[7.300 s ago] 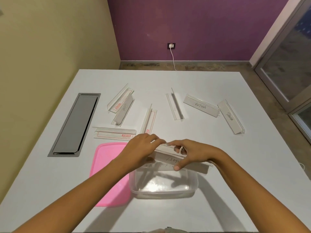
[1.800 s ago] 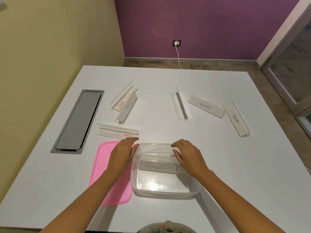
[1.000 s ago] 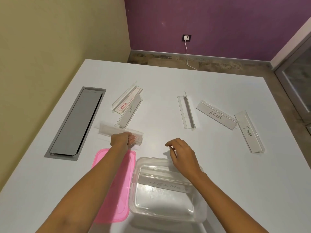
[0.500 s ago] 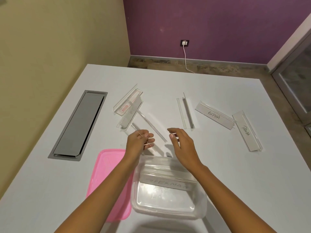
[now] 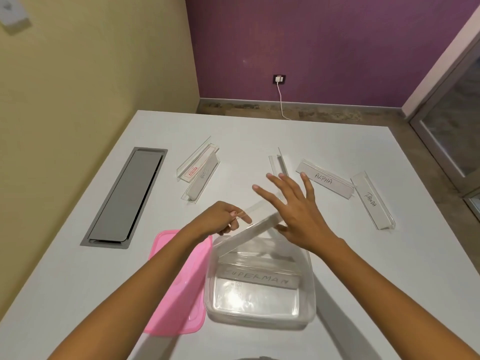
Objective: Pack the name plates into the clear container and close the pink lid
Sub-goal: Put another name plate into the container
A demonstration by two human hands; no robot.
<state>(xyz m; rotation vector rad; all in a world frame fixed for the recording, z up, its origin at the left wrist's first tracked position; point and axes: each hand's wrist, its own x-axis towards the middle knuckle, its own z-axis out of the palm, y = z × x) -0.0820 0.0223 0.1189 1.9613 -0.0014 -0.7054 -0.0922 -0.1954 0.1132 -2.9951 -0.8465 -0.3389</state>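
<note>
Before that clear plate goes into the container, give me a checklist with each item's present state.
1. Plate held: left hand pinches the clear name plate at its end: ok.
2. Right hand steadying: open, palm against the plate: ok.
3. Plate lined up with the clear container: it slants across the far rim: not ok.
4. Room inside: SUPERMAN plate lies flat, floor space nearer the person: ok.
5. Pink lid off, lying beside the container: ok.
6. Whether the plate fits lengthwise: cannot tell.
</note>
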